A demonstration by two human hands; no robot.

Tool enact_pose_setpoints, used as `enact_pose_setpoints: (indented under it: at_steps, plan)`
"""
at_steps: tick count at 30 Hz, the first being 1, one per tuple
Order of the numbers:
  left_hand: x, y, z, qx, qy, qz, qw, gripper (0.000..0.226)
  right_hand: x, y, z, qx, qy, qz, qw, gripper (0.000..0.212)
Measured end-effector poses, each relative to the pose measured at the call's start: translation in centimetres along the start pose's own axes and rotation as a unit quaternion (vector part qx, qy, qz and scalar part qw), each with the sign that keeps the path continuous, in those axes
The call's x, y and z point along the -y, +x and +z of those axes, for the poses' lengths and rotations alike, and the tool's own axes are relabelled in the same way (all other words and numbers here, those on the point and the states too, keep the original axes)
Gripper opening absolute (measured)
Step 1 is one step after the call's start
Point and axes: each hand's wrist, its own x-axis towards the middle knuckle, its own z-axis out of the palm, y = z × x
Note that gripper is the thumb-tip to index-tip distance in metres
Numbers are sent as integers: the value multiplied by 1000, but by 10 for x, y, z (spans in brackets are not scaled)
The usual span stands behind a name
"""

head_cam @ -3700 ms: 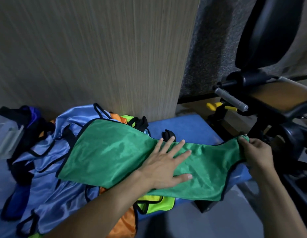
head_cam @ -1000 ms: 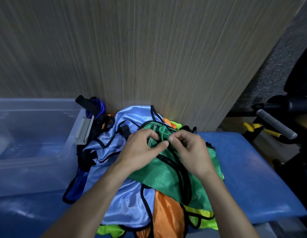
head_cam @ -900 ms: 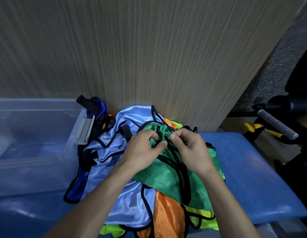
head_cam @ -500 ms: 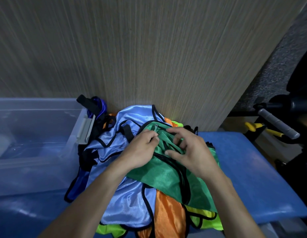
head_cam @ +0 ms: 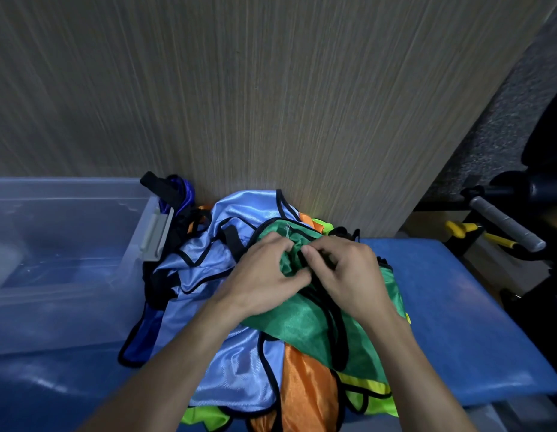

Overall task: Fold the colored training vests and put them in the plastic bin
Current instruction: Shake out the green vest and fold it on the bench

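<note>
Folding is the step in hand, judged from the way both hands work at the top of the green vest (head_cam: pixel 305 319) in the centre of the frame. Largest in view is the clear plastic bin (head_cam: pixel 52 307) at the left, standing on the blue padded surface (head_cam: pixel 458 322); nothing folded can be made out inside it through the hazy wall. Just right of the bin lies the heap of vests: a light blue vest (head_cam: pixel 227 363) spread widest, an orange vest (head_cam: pixel 305 397) and a neon yellow vest (head_cam: pixel 374 397) showing at the lower edge, a dark blue vest (head_cam: pixel 177 194) bunched against the bin's corner. The green one lies on top of them, crumpled, not yet a flat packet. The left hand (head_cam: pixel 261 275) pinches a gather of green cloth between thumb and curled fingers; the right hand (head_cam: pixel 346 272), touching it, has its fingers curled onto the black-trimmed edge. Next, I judge, the straps need aligning and the cloth doubling over before it goes left into the bin.
</note>
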Motion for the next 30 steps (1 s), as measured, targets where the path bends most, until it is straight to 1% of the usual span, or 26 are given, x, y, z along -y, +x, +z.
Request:
enact_pose_setpoints:
  at_steps: [2,4,6,9,11,13,15,18,20,23,27,30]
  plan:
    - [-4,-1,5,-31,29,-3,999,42,0,2,0,-6,32,19,999,21]
    - [-8,-1,10,-67,57,-13,996,42,1,3,1,-9,59,34,998,21]
    - [-9,0,14,-92,89,-17,992,35,2,4,2,-12,73,49,996,22]
    - [-9,0,18,-97,117,-22,988,25,1,6,3,-28,96,72,992,28]
    - [-9,-1,17,-94,111,-19,989,22,0,7,3,-31,102,82,991,30]
    - [-9,-3,16,-86,107,-1,990,29,-3,8,4,-32,98,91,991,30]
    - [-7,-4,15,-84,107,15,991,29,-7,12,6,-27,83,107,990,24]
    - [-2,-4,16,-98,92,25,991,21,-19,22,13,7,62,122,991,11]
    - [1,-3,16,-112,77,21,990,19,-26,26,20,30,49,125,990,13]
    - [5,-4,14,-124,57,2,991,25,-29,30,28,37,27,123,991,14]
    - [11,-4,8,-97,25,-14,995,28,-31,37,29,4,59,131,990,17]
    - [13,-5,0,-79,-4,-26,997,23,-32,42,31,-10,71,145,987,19]
